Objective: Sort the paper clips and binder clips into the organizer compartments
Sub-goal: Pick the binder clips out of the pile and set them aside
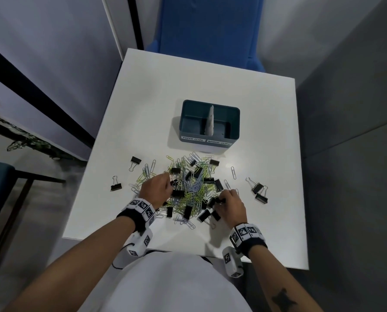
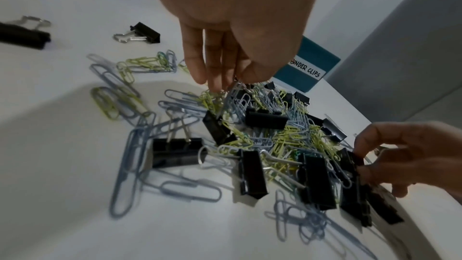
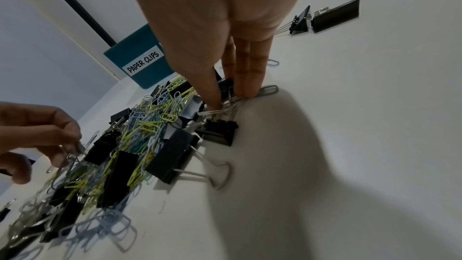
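Your left hand (image 1: 157, 188) pinches paper clips (image 1: 193, 190) at the heap's left edge on the counter (image 1: 266, 131), your right hand (image 1: 232, 204) pinches a binder clip's (image 3: 220, 132) wire handles at its near right, and the organizer (image 1: 210, 137) sits just beyond.

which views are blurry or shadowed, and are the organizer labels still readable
Head view: dim but fairly sharp; the organizer labels are small yet legible. Left wrist view: near paper clips smeared by blur, a soft shadow on the table, BINDER CLIPS label clear. Right wrist view: the right hand casts a broad shadow, edges stretched, PAPER CLIPS label clear.
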`<move>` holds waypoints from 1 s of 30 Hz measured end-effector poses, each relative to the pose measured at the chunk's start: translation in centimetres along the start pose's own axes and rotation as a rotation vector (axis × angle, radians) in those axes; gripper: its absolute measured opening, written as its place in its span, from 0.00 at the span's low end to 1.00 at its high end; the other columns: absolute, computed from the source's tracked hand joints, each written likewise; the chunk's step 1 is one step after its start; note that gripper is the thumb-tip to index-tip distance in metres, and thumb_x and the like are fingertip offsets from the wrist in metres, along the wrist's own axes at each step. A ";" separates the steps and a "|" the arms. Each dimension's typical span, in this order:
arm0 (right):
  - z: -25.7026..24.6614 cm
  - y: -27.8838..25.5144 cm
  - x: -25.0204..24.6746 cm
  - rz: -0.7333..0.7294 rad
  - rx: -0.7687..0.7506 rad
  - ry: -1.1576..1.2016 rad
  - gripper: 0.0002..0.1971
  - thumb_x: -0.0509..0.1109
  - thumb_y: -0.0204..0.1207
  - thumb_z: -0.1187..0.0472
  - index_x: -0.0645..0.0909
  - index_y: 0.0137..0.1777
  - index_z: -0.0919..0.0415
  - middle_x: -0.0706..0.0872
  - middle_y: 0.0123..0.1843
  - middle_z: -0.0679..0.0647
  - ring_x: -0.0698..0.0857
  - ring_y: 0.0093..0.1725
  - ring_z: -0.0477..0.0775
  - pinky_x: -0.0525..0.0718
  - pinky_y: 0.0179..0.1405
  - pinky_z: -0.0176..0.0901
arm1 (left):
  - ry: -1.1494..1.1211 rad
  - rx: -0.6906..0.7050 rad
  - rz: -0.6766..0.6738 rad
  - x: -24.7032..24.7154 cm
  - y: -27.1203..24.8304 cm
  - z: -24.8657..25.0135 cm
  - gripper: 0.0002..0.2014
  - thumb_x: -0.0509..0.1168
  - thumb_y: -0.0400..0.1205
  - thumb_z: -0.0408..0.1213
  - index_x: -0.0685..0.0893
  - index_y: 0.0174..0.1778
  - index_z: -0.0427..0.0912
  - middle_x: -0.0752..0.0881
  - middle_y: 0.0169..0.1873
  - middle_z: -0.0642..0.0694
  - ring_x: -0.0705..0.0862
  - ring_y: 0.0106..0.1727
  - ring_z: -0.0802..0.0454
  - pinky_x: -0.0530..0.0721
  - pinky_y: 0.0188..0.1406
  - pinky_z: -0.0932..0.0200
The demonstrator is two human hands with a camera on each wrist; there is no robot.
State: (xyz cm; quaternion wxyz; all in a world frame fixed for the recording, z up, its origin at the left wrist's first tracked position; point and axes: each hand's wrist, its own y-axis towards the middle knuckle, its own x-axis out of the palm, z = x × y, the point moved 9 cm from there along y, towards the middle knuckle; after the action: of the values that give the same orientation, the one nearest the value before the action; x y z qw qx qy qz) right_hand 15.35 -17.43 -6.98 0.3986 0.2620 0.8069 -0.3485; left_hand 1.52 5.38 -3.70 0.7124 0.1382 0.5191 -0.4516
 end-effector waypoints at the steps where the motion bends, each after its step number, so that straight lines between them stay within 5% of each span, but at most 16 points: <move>1: -0.1 0.0 -0.1 0.013 -0.005 0.002 0.12 0.76 0.73 0.57 0.78 0.51 0.56 0.78 0.54 0.52 0.81 0.42 0.56 0.76 0.36 0.43 | 0.018 -0.003 -0.006 -0.1 -0.3 -0.2 0.07 0.64 0.78 0.38 0.75 0.34 0.47 0.79 0.26 0.54 0.78 0.25 0.54 0.75 0.25 0.62; 5: -0.1 -0.1 -0.4 0.046 0.018 0.008 0.15 0.75 0.72 0.58 0.76 0.56 0.56 0.79 0.55 0.53 0.82 0.44 0.58 0.80 0.35 0.46 | 0.050 -0.022 0.005 -0.5 -0.8 -1.1 0.10 0.65 0.77 0.41 0.75 0.30 0.47 0.79 0.28 0.53 0.78 0.27 0.54 0.81 0.28 0.59; 8: -0.3 0.2 -0.2 0.023 0.028 -0.006 0.17 0.76 0.71 0.59 0.78 0.59 0.56 0.80 0.56 0.53 0.82 0.49 0.58 0.81 0.38 0.47 | 0.049 -0.031 0.036 -1.2 0.3 -0.7 0.02 0.64 0.79 0.37 0.80 0.42 0.44 0.83 0.37 0.49 0.78 0.33 0.53 0.78 0.29 0.58; 13: -0.4 0.9 -0.2 -0.023 0.047 0.007 0.12 0.76 0.72 0.58 0.80 0.53 0.57 0.79 0.52 0.53 0.78 0.46 0.55 0.74 0.40 0.42 | 0.173 0.170 -0.129 0.9 3.2 2.0 0.27 0.66 0.74 0.24 0.73 0.70 0.45 0.77 0.59 0.42 0.79 0.46 0.48 0.83 0.33 0.56; 17: -0.6 0.7 -1.0 0.002 0.035 -0.006 0.12 0.75 0.71 0.57 0.75 0.48 0.55 0.82 0.48 0.52 0.77 0.44 0.54 0.77 0.39 0.46 | 0.306 0.275 -0.181 2.1 4.6 3.6 0.29 0.66 0.70 0.18 0.74 0.65 0.44 0.74 0.59 0.40 0.78 0.50 0.42 0.81 0.31 0.54; 22: 0.2 0.8 -2.8 0.020 0.057 0.161 0.12 0.77 0.70 0.57 0.76 0.48 0.51 0.85 0.42 0.50 0.83 0.40 0.54 0.80 0.37 0.45 | 0.248 0.262 -0.123 1.8 5.0 4.2 0.25 0.65 0.69 0.14 0.74 0.59 0.40 0.76 0.50 0.39 0.75 0.33 0.47 0.82 0.28 0.54; 26: 2.2 1.2 -6.5 0.095 0.067 0.300 0.10 0.80 0.68 0.62 0.82 0.44 0.52 0.86 0.35 0.46 0.85 0.33 0.49 0.84 0.34 0.38 | 0.123 0.227 -0.046 0.1 4.5 4.3 0.18 0.66 0.71 0.15 0.74 0.52 0.37 0.76 0.46 0.41 0.74 0.27 0.52 0.74 0.24 0.62; 30: 6.3 2.0 -9.9 0.172 0.110 0.250 0.09 0.81 0.66 0.65 0.87 0.43 0.53 0.87 0.36 0.51 0.85 0.39 0.55 0.81 0.45 0.45 | 0.030 0.194 0.041 -2.1 3.7 3.7 0.06 0.69 0.78 0.29 0.79 0.46 0.41 0.82 0.42 0.47 0.77 0.33 0.52 0.78 0.32 0.61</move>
State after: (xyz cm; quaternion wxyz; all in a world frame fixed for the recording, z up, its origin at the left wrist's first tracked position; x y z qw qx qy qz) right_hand 25.06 -22.45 -2.24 0.3085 0.3927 0.8046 -0.3214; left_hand 6.59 5.99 -1.28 0.6970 0.2240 0.4804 -0.4829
